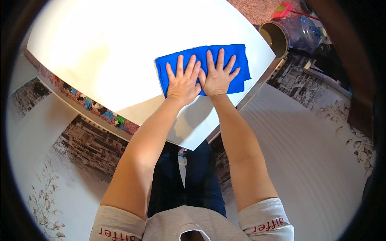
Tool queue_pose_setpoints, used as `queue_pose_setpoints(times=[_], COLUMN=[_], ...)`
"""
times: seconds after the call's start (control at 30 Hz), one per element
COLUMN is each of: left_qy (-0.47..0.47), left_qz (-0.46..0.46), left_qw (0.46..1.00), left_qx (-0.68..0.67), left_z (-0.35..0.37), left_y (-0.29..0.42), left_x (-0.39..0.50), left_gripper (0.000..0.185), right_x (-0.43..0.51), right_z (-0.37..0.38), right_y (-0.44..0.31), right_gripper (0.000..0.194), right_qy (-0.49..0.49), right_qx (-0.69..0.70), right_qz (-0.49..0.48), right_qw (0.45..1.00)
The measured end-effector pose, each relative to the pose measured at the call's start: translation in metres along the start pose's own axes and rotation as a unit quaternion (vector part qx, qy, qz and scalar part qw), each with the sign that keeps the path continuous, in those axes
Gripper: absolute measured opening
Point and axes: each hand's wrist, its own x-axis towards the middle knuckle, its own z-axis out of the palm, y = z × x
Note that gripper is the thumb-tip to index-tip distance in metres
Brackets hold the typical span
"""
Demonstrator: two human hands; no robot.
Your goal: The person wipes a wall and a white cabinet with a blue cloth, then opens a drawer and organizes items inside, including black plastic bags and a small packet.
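Observation:
A blue cloth [241,60], folded into a rough rectangle, lies flat on a glossy white tabletop [129,69] towards its right side. My left hand [183,82] presses on the cloth's left half, palm down with fingers spread. On the right half rests my right hand [217,76], also palm down and fingers apart. The two hands meet around the thumbs near the cloth's middle. Neither hand curls around the fabric. The near corner of the tabletop points towards my body.
A bucket [276,39] stands beyond the table's right corner, with a large clear plastic bottle [301,33] and a pink dustpan [283,10] close by. Small colourful items [87,104] show along a lower level below the table's left edge. Patterned flooring [289,141] surrounds it.

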Motion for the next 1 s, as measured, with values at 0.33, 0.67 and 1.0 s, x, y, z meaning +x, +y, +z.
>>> queue_pose_setpoints(times=[0.33, 0.67, 1.0], left_qy=[0.021, 0.113, 0.03], left_qz=[-0.029, -0.148, -0.031], left_qw=[0.998, 0.98, 0.996], left_qx=[0.044, 0.069, 0.081], left_z=[0.007, 0.026, 0.023], left_y=[-0.001, 0.017, 0.078], left_x=[0.006, 0.027, 0.099], left_gripper=[0.063, 0.061, 0.068], right_x=[0.01, 0.025, 0.062], right_z=[-0.005, -0.013, -0.032], right_y=[0.004, 0.032, 0.13], right_gripper=[0.055, 0.055, 0.056], right_qy=[0.018, -0.051, -0.079], right_qx=[0.083, 0.153, 0.142], right_qz=[-0.009, -0.113, -0.125], right_qw=[0.996, 0.98, 0.979])
